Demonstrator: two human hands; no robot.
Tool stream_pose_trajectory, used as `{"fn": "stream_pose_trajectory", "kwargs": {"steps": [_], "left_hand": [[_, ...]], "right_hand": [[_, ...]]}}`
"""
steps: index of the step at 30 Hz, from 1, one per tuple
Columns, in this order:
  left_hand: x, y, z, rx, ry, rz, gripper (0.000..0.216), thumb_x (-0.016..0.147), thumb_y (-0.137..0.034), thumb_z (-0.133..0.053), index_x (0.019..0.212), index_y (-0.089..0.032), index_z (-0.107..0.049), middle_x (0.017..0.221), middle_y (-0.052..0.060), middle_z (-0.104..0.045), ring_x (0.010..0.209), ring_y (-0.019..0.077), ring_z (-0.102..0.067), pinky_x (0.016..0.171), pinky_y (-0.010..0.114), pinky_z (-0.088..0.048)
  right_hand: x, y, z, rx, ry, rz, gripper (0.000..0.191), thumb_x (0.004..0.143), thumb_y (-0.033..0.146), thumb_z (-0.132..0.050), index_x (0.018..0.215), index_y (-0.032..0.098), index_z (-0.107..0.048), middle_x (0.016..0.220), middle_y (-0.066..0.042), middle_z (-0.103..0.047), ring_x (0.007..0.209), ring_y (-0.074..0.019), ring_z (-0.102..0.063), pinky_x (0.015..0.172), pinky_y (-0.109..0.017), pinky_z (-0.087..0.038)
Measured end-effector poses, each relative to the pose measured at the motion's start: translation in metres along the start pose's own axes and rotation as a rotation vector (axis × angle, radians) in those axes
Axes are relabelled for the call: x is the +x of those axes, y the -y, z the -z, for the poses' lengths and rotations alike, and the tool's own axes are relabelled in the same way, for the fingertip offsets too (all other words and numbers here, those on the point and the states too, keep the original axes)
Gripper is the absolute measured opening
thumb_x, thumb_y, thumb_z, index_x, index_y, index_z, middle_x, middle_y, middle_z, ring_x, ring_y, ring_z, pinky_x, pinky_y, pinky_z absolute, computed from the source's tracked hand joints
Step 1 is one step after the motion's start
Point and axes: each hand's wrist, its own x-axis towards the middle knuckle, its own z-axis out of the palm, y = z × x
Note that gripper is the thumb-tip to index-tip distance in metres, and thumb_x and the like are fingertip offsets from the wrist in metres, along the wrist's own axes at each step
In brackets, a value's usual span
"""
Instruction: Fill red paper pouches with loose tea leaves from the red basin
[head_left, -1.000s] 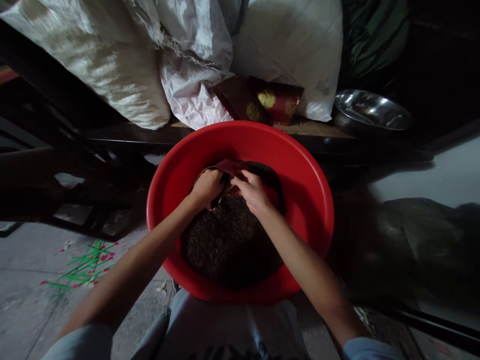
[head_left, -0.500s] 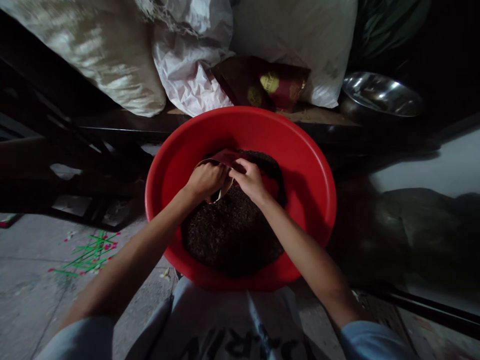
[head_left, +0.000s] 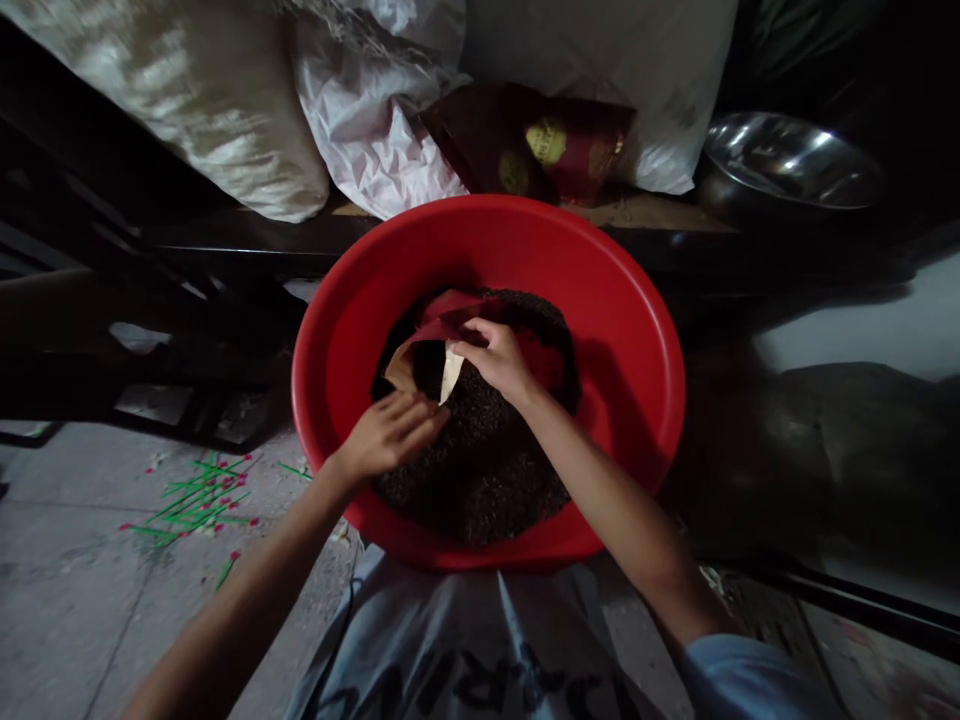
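A dark red pouch [head_left: 450, 322] with a pale inner side lies tilted in the red tub [head_left: 622, 270], its mouth gaping towards me. My right hand [head_left: 496, 360] pinches the right edge of that mouth between thumb and fingers. Just below the opening is my left hand [head_left: 394, 432], back up, fingers loosely stretched out to the right over dark, dry loose bits [head_left: 480, 470]. Its palm is hidden, and I see nothing in it. These shredded-looking bits cover much of the tub's bottom; their exact kind is unclear.
Behind the tub, a shelf edge [head_left: 240, 240] carries white sacks [head_left: 375, 130], a maroon packet [head_left: 570, 150] and a steel bowl [head_left: 795, 165]. Green sticks with pink ends [head_left: 199, 500] lie scattered on the floor [head_left: 67, 590] at left.
My left hand has drawn back from the pouch's mouth, down and to the left. The opening now shows more widely. My right hand keeps its hold on the edge.
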Motion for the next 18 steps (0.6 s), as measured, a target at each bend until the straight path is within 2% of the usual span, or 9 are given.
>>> {"fn": "stream_pose_trajectory", "kwargs": {"steps": [1,4,6,8,13,18], "left_hand": [[-0.008,-0.011,-0.001,-0.055,0.056,-0.027,0.029,0.101,-0.015,-0.056,0.129,-0.013,-0.064,0.108,0.011,-0.075,0.101,0.0234,-0.068,0.084,0.035,-0.057],[-0.026,-0.037,-0.008,-0.204,0.316,0.026,0.023,0.104,-0.015,-0.049,0.117,-0.014,-0.068,0.108,0.01,-0.073,0.093,0.02,-0.068,0.076,0.031,-0.055],[-0.032,-0.045,-0.015,-0.234,0.448,0.065,0.022,0.105,-0.017,-0.048,0.11,-0.015,-0.07,0.107,0.01,-0.072,0.092,0.0201,-0.067,0.074,0.03,-0.054],[-0.035,-0.046,-0.021,-0.235,0.524,0.079,0.021,0.104,-0.018,-0.05,0.107,-0.015,-0.07,0.106,0.01,-0.071,0.092,0.0211,-0.065,0.072,0.031,-0.053],[-0.038,-0.046,-0.027,-0.256,0.628,0.085,0.017,0.101,-0.014,-0.054,0.103,-0.018,-0.07,0.102,0.009,-0.067,0.092,0.0215,-0.06,0.072,0.03,-0.049],[-0.034,-0.047,-0.026,-0.331,0.6,0.117,0.018,0.102,-0.019,-0.055,0.089,-0.018,-0.068,0.098,0.007,-0.066,0.089,0.0201,-0.059,0.072,0.03,-0.048]], "right_hand": [[0.0,-0.001,0.001,-0.002,0.009,-0.003,0.022,0.075,0.034,-0.071,0.091,0.018,-0.073,0.089,-0.001,-0.074,0.081,-0.0178,-0.066,0.077,-0.03,-0.049],[0.001,-0.003,0.002,-0.019,0.022,-0.006,0.022,0.075,0.035,-0.072,0.091,0.019,-0.073,0.09,-0.001,-0.075,0.083,-0.0185,-0.066,0.077,-0.03,-0.05],[0.002,-0.004,0.002,-0.017,0.011,0.0,0.023,0.075,0.035,-0.072,0.092,0.019,-0.073,0.091,-0.001,-0.075,0.084,-0.0189,-0.066,0.077,-0.03,-0.05],[0.001,-0.004,0.0,0.001,0.003,0.005,0.022,0.075,0.034,-0.072,0.091,0.019,-0.073,0.09,-0.002,-0.075,0.083,-0.0186,-0.066,0.077,-0.03,-0.049],[-0.003,-0.002,-0.002,0.042,0.024,-0.011,0.022,0.074,0.034,-0.072,0.089,0.018,-0.072,0.083,-0.001,-0.073,0.075,-0.0169,-0.063,0.07,-0.029,-0.047],[-0.006,0.0,0.0,0.047,0.009,-0.034,0.023,0.072,0.034,-0.071,0.089,0.018,-0.072,0.084,-0.001,-0.073,0.077,-0.0167,-0.064,0.072,-0.029,-0.047]]}}
